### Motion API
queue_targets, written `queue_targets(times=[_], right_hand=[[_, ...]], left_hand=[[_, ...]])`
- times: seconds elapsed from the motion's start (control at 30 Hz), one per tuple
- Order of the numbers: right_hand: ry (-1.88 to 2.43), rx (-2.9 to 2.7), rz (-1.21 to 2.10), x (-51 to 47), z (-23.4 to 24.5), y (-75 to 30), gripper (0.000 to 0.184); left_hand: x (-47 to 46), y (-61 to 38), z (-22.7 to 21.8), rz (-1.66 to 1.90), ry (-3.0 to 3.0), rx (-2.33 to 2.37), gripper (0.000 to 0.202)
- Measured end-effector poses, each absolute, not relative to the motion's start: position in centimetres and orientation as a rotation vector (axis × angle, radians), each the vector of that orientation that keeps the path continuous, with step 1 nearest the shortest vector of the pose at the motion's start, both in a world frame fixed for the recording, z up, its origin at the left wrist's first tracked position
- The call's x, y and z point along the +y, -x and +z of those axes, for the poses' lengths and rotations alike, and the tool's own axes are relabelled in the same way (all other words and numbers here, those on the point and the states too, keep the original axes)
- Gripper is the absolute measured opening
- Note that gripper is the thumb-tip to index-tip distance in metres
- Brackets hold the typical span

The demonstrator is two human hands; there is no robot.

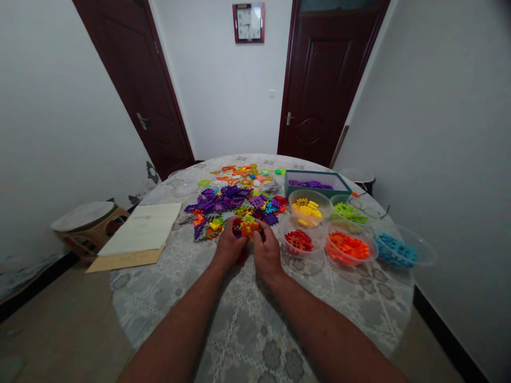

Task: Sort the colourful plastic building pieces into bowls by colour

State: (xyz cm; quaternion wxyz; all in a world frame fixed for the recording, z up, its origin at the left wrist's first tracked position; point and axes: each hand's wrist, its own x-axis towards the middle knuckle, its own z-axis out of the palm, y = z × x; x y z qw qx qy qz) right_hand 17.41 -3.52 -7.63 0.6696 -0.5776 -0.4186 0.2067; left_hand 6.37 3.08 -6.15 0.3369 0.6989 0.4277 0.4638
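My left hand (229, 246) and my right hand (268, 252) meet low over the middle of the table. Between their fingertips is a small cluster of interlocking plastic pieces (249, 227), orange with yellow-green and dark red parts. Fingers of both hands are closed around it, and they partly cover it. A bit of red shows beneath the left hand; I cannot tell whether it belongs to the cluster. Just beyond the hands lies a loose heap of toothed plastic pieces (225, 198), mostly purple, with orange, yellow, green and blue ones mixed in.
On the right stand clear bowls of yellow (307, 208), red (298, 241), orange (347, 248), lime green (350, 213) and blue pieces (396, 250). Behind them is a green-edged box (339, 184) with purple pieces. Paper sheets (139, 229) lie at the left edge. Stools flank the table.
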Motion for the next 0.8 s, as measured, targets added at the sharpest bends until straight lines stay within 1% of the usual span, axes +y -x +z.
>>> queue_targets(times=[0.17,0.27,0.4,0.5,0.6,0.8], right_hand=[[1.286,-0.878,0.471,-3.8,-7.0,-17.2,0.040],[1.274,-0.837,0.520,-4.2,-6.6,-17.0,0.040],[1.266,-0.806,0.570,-4.5,-6.3,-16.7,0.039],[1.278,-0.771,0.615,-4.4,-6.4,-16.7,0.040],[1.295,-0.717,0.653,-4.1,-6.7,-17.0,0.040],[1.317,-0.736,0.643,-3.8,-6.8,-17.4,0.037]], left_hand=[[3.2,-5.4,-5.7,1.261,-1.663,1.110,0.048],[3.4,-4.8,-5.5,1.232,-1.439,1.066,0.052],[3.8,-3.9,-5.3,1.169,-1.018,0.789,0.059],[4.1,-3.0,-5.0,1.113,-0.808,0.607,0.055],[4.0,-2.5,-4.6,1.048,-0.740,0.542,0.052],[3.4,-2.6,-4.5,0.950,-0.826,0.567,0.053]])
